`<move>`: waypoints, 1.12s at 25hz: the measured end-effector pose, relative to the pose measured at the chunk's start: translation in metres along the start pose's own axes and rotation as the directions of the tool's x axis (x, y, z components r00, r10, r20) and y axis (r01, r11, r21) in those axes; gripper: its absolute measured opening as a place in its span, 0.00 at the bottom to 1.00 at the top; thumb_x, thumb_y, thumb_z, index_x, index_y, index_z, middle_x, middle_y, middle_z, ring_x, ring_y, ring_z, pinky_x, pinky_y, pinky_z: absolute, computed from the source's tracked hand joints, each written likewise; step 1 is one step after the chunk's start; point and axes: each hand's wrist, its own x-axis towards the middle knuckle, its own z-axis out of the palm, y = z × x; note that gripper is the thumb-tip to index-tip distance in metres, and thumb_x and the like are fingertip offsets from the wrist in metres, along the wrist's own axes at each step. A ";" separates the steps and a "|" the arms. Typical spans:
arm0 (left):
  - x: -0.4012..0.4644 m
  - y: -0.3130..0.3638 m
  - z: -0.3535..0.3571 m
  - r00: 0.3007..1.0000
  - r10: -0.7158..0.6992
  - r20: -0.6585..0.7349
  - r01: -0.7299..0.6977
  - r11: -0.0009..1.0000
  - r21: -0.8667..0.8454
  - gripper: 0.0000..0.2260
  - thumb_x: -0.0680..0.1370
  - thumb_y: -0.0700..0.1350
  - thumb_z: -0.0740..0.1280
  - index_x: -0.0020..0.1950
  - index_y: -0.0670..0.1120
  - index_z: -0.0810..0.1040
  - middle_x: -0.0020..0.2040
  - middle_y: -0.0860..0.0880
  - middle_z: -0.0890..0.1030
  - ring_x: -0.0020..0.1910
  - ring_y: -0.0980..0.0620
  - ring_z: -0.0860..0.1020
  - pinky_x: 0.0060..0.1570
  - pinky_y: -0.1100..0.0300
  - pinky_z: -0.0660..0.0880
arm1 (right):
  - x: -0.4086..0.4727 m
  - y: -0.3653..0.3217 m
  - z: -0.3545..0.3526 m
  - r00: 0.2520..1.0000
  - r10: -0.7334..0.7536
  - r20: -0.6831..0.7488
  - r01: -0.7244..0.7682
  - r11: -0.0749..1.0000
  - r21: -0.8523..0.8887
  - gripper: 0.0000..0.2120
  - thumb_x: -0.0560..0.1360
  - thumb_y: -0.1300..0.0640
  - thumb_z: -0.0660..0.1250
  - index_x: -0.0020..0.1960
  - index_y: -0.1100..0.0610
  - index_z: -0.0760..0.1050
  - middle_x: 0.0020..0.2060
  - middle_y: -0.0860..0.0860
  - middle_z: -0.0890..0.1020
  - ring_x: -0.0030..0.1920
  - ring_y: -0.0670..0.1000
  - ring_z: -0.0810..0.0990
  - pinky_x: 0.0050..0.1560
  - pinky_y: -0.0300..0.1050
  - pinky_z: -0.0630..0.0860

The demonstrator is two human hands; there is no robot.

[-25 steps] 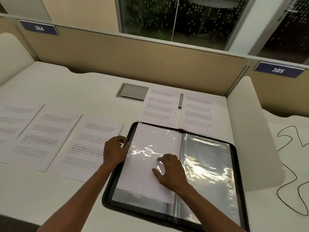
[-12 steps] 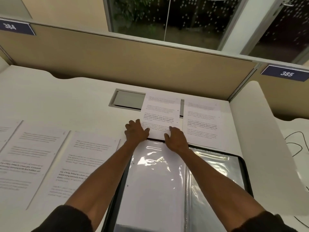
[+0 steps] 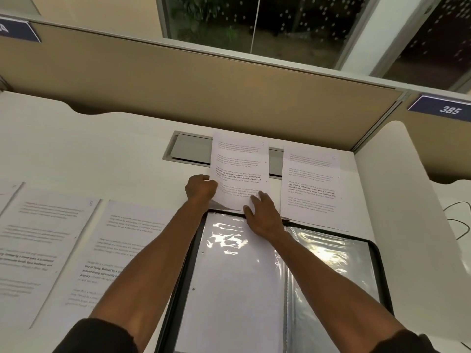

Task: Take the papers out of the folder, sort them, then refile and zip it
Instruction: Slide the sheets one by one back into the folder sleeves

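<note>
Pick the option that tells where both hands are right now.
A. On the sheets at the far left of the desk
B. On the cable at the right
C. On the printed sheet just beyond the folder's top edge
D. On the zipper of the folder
C: the left hand grips the left edge of the printed sheet and the right hand rests on its lower right corner, just beyond the open folder.

left hand seemingly curled, right hand spread

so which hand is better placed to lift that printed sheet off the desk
Left. The left hand already grips the printed sheet at its raised edge; the right hand only rests flat on its lower corner.
</note>
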 end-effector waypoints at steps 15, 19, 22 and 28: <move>-0.125 -0.052 -0.056 0.954 0.022 0.298 0.192 0.718 -0.669 0.13 0.80 0.37 0.68 0.64 0.43 0.79 0.57 0.43 0.84 0.53 0.45 0.84 0.44 0.53 0.82 | -0.086 0.001 -0.061 0.898 0.324 0.298 -0.333 0.057 0.941 0.12 0.73 0.60 0.76 0.53 0.62 0.79 0.46 0.57 0.85 0.45 0.55 0.84 0.41 0.47 0.80; -0.182 -0.096 -0.064 0.939 0.042 0.342 0.169 0.809 -0.563 0.16 0.79 0.34 0.67 0.65 0.44 0.78 0.59 0.46 0.83 0.58 0.45 0.82 0.44 0.56 0.82 | -0.133 0.013 -0.052 0.903 0.255 0.345 -0.362 0.021 0.932 0.16 0.74 0.69 0.72 0.61 0.61 0.79 0.51 0.55 0.87 0.51 0.56 0.85 0.48 0.50 0.82; -0.204 -0.121 -0.067 0.929 0.016 0.369 0.143 0.906 -0.398 0.18 0.78 0.42 0.71 0.68 0.48 0.77 0.60 0.48 0.83 0.58 0.47 0.82 0.47 0.52 0.82 | -0.173 0.026 -0.043 0.920 0.212 0.329 -0.370 0.199 0.908 0.16 0.74 0.72 0.70 0.58 0.60 0.80 0.51 0.56 0.87 0.49 0.56 0.87 0.44 0.48 0.84; -0.246 -0.140 -0.060 0.916 0.002 0.401 0.110 0.961 -0.256 0.18 0.79 0.38 0.69 0.67 0.52 0.74 0.57 0.46 0.84 0.54 0.45 0.83 0.54 0.47 0.80 | -0.260 0.066 -0.025 0.915 0.171 0.365 -0.401 0.297 0.867 0.17 0.73 0.70 0.72 0.60 0.60 0.79 0.54 0.56 0.86 0.52 0.58 0.86 0.51 0.53 0.83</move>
